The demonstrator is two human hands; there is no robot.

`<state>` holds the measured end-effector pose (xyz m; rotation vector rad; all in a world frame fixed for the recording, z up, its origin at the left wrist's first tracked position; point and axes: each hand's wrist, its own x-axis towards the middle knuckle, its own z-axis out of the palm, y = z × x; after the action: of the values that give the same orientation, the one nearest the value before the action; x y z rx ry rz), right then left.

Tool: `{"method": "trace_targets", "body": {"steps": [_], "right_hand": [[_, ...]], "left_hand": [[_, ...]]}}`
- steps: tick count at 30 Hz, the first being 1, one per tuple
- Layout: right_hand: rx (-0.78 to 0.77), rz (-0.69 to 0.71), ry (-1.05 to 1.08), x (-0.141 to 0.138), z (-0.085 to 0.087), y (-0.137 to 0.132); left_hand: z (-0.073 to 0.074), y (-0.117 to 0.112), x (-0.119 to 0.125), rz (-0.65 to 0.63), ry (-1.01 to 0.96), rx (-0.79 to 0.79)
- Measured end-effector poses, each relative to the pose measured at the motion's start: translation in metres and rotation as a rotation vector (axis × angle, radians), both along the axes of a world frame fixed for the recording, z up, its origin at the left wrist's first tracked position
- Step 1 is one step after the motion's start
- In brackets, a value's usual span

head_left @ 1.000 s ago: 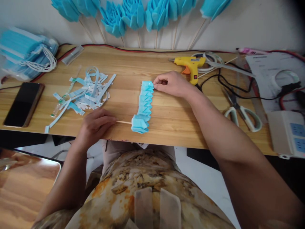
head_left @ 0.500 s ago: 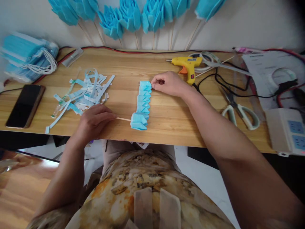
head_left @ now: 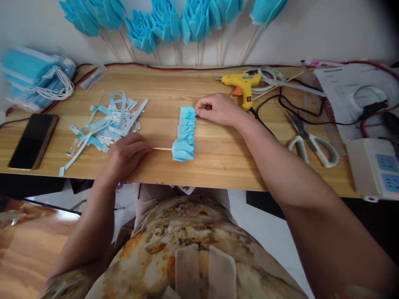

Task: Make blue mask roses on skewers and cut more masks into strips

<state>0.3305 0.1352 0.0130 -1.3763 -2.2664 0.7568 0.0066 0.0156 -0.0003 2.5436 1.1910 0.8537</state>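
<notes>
A thin wooden stick [head_left: 162, 148] is gripped near its left part by my left hand [head_left: 129, 153], low over the front of the table. Its right end sits in a rolled light-blue bud [head_left: 183, 150], and the same pleated blue strip [head_left: 187, 124] runs away from the bud up the table. At the strip's far end my right hand [head_left: 215, 109] pinches its right corner between thumb and forefinger. The stick's other end is hidden by my left hand.
Cut-off scraps [head_left: 109, 120] lie to the left, with a phone [head_left: 33, 141] and bagged masks [head_left: 37, 79] beyond. A yellow glue gun [head_left: 243, 86] and scissors [head_left: 307, 143] lie on the right. Finished blue flowers [head_left: 196, 20] lean along the wall behind.
The bud on the stick has rolled up the strip, away from me, so the unrolled strip is shorter. My left hand moved slightly with it; my right hand stays at the far corner.
</notes>
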Motion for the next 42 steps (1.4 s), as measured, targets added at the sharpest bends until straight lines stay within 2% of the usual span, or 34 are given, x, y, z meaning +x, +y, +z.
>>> {"method": "trace_targets", "body": {"steps": [6, 15, 26, 33, 38, 42], "right_hand": [[0.01, 0.011, -0.004, 0.0007, -0.0007, 0.0005], [-0.003, 0.011, 0.024, 0.0014, 0.0008, 0.0], [-0.097, 0.064, 0.071, 0.006, 0.0068, -0.0017], [-0.097, 0.057, 0.064, 0.0044, 0.0049, -0.0017], [-0.096, 0.063, 0.062, 0.0038, 0.0058, -0.0022], [-0.1, 0.071, 0.072, 0.0046, 0.0055, -0.0015]], "left_hand": [[0.0028, -0.0006, 0.0058, 0.019, 0.023, 0.043], [0.0014, -0.002, 0.0034, 0.031, 0.032, -0.009], [0.0009, -0.0017, 0.0026, 0.007, 0.005, 0.043], [0.0033, -0.0001, 0.0047, -0.037, -0.034, 0.061], [0.0035, -0.0016, 0.0049, 0.047, -0.002, 0.06], [0.0037, -0.0014, 0.0052, 0.055, -0.008, 0.035]]}}
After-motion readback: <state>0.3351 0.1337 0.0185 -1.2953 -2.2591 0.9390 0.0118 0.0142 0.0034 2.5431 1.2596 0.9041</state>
